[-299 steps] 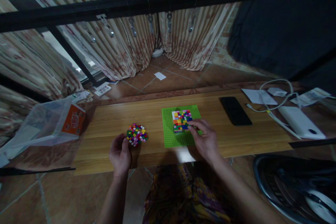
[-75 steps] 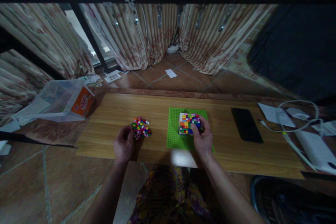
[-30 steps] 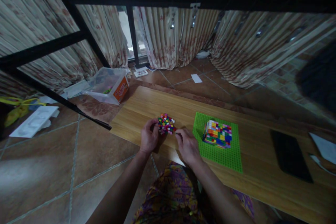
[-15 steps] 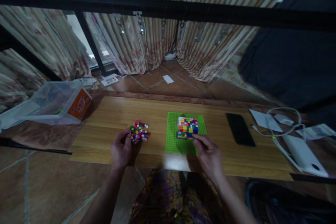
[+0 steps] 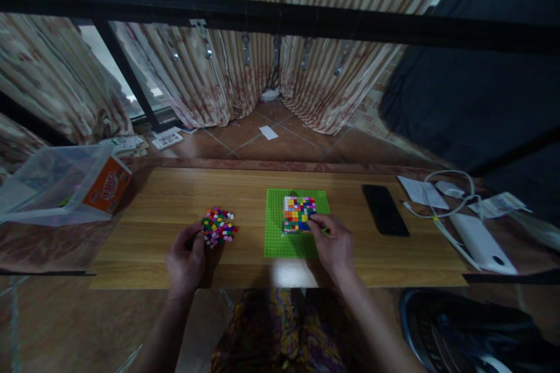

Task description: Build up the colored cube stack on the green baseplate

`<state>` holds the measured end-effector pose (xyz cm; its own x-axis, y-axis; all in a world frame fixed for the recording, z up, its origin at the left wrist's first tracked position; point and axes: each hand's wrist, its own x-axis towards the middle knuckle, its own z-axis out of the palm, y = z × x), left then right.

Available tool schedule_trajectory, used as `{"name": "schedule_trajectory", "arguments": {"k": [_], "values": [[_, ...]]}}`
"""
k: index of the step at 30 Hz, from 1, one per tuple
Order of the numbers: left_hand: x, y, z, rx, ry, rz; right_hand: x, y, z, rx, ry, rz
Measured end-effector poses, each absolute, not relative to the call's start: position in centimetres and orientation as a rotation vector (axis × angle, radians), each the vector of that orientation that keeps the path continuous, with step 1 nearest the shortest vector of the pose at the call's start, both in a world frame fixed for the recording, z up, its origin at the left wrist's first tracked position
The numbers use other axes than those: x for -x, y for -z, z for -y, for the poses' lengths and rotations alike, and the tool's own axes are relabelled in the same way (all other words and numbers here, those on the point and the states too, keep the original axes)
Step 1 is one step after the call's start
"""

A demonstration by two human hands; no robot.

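Multicoloured square block point(image 5: 296, 210): we're apparently building, right fingers point(image 5: 324, 221) at its corner; next needs aligning.
Mixed-colour cube pile point(image 5: 217, 226): left fingers point(image 5: 186, 236) beside; both closures unclear.

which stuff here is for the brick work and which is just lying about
Likely in use:
loose bricks, beside the left hand
brick block, right hand at its edge
green baseplate, under the block

Likely just lying about:
phone
white cable
white device
papers
clear box, role unclear
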<state>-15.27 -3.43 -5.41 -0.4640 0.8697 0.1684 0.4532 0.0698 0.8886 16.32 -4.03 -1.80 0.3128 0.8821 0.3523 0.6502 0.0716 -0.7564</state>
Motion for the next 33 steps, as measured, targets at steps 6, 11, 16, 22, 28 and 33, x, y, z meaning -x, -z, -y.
{"name": "schedule_trajectory", "arguments": {"k": [6, 11, 16, 22, 28, 33], "values": [[15.3, 5.5, 3.5, -1.307, -1.334, -1.983, -16.5, 2.7, 3.9, 1.615, -0.240, 1.411], [15.2, 5.3, 3.5, -1.302, -1.339, -1.975, -16.7, 2.5, 4.7, 1.614, -0.277, 1.335], [14.9, 4.8, 3.5, -1.336, -1.347, -1.969, -17.2, 2.4, 4.6, 1.622, -0.353, 1.102], [14.9, 4.8, 3.5, -1.331, -1.328, -1.984, -16.7, 3.8, 3.0, 1.612, -0.512, 1.000], [14.9, 4.9, 3.6, -1.337, -1.337, -1.963, -15.9, 3.9, 2.9, 1.577, -0.591, 0.982], [15.0, 4.9, 3.5, -1.323, -1.350, -1.955, -15.7, 4.0, 2.9, 1.531, -0.623, 0.972]]}}
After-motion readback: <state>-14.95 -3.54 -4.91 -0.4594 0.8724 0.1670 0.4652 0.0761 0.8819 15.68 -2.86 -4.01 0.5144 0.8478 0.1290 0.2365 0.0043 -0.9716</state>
